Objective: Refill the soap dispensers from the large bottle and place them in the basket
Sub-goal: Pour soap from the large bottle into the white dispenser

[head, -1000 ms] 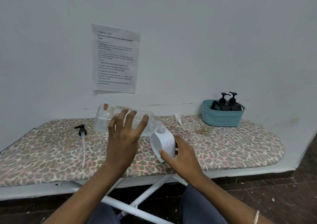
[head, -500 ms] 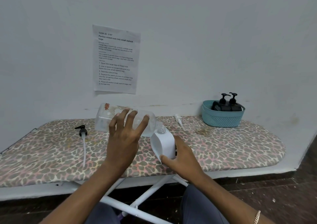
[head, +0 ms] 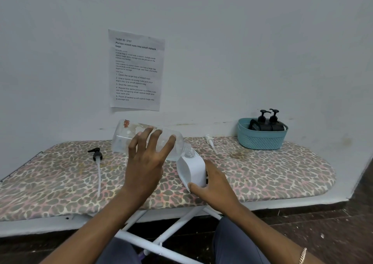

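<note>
My left hand (head: 146, 162) grips a large clear bottle (head: 125, 136), tipped nearly flat with its neck down to the right. The neck rests at the top opening of a white soap dispenser (head: 192, 169) standing on the ironing board (head: 272, 168). My right hand (head: 214, 189) holds the dispenser's lower right side. A teal basket (head: 261, 140) at the back right holds two black pump dispensers (head: 268, 122). Whether liquid flows is too faint to tell.
A black pump head with a long white tube (head: 97, 162) lies on the board at the left. A white pump head (head: 210, 141) lies behind the dispenser. A printed sheet (head: 136, 69) is taped to the wall. The board's white legs (head: 161, 237) cross below.
The bottle has tilted slightly, its base rising a little. Both hands and the white dispenser stay nearly where they were.
</note>
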{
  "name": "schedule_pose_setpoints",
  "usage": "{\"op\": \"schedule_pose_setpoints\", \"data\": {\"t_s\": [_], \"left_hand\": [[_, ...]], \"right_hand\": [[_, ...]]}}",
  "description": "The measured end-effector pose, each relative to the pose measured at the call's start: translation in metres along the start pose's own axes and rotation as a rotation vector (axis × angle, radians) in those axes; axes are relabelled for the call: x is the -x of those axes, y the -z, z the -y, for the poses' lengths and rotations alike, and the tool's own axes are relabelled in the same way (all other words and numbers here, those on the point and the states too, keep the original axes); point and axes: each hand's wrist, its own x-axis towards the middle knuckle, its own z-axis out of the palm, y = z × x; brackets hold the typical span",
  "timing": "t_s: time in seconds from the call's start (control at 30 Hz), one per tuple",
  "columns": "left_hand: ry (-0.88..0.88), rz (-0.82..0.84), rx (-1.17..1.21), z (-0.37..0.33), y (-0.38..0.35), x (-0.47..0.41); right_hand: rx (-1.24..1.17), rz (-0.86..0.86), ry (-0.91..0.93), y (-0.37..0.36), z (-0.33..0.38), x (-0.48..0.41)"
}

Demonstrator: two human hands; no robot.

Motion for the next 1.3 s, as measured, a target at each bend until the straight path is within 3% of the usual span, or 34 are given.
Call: {"op": "schedule_pose_setpoints", "data": {"t_s": [0.43,1.3], "left_hand": [[-0.081,-0.004,-0.017,0.005,0.002,-0.008],[-0.555,-0.12,-0.074,0.025,0.014,-0.057]], "right_hand": [[0.003,-0.001,0.012,0.001,0.002,0.0],[-0.001,0.007,0.02,0.001,0.005,0.0]]}}
